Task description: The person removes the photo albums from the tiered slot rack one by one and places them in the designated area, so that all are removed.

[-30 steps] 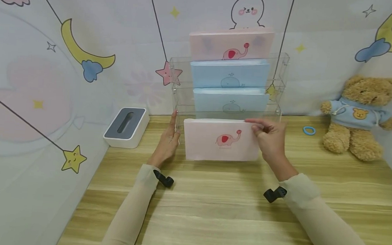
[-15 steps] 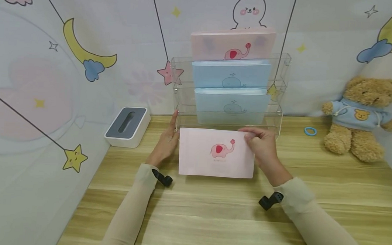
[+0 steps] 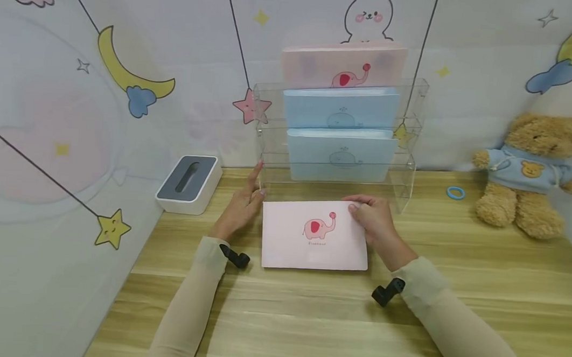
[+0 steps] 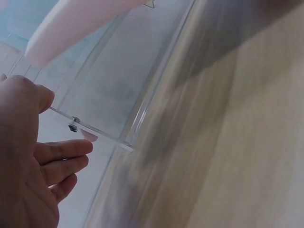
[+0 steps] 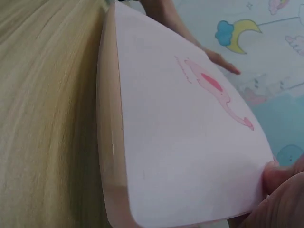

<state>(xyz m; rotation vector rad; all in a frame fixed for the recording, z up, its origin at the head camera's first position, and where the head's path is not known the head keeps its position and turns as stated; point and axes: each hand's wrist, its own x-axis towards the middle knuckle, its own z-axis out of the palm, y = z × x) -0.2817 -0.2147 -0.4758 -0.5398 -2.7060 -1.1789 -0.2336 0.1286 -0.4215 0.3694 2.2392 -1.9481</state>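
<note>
My right hand [image 3: 376, 221] grips the upper right corner of a thick pink booklet [image 3: 287, 243] printed with a red elephant. In the head view the booklet is tilted, in front of a clear acrylic rack [image 3: 399, 192]. The right wrist view shows the booklet's pale cover [image 5: 161, 142] and the right thumb [image 5: 278, 178] on it. My left hand [image 3: 238, 211] is at the rack's left front side, its index finger straight against the edge. In the left wrist view several left fingers [image 4: 66, 149] extend beside the clear panel [image 4: 114, 85], apart from it.
Two blue whale-print booklets [image 3: 316, 148] and another pink elephant booklet [image 3: 316, 67] stand in the rack's tiers. A white box with a grey slotted lid [image 3: 189, 181] stands left. At right are a blue ring [image 3: 455, 193] and a teddy bear [image 3: 531, 170] on the wooden table [image 3: 307, 320].
The right hand has drawn the pink booklet away from the rack, down and toward me, tipping it flatter. The left hand has stayed at the rack's side.
</note>
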